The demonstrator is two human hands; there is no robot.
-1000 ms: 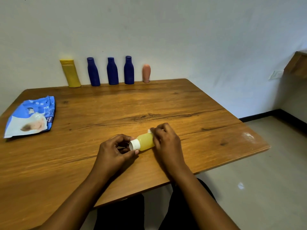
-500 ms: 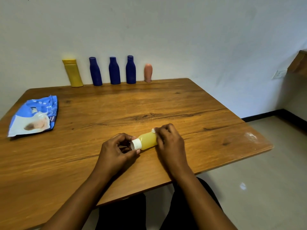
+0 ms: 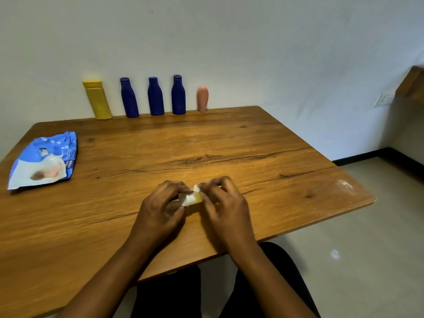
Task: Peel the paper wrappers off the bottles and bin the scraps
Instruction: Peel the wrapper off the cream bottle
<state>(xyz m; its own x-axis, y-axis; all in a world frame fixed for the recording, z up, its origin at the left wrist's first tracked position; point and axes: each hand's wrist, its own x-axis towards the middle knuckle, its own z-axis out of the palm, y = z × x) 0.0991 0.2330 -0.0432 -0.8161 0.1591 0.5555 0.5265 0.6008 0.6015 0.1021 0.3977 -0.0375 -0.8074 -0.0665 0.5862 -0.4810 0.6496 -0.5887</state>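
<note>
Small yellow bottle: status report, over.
Left hand and right hand both grip small yellow bottle. White wrapper scrap raised at fingertips. No bin in view.

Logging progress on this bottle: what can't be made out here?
All in the head view:
bottle: the left hand and right hand cover most of it, so how much wrapper remains is hidden.
white scrap at the fingertips: blurred; torn free or still attached, cannot tell.
bin: none inside the frame.
pouch: print too small to read.
</note>
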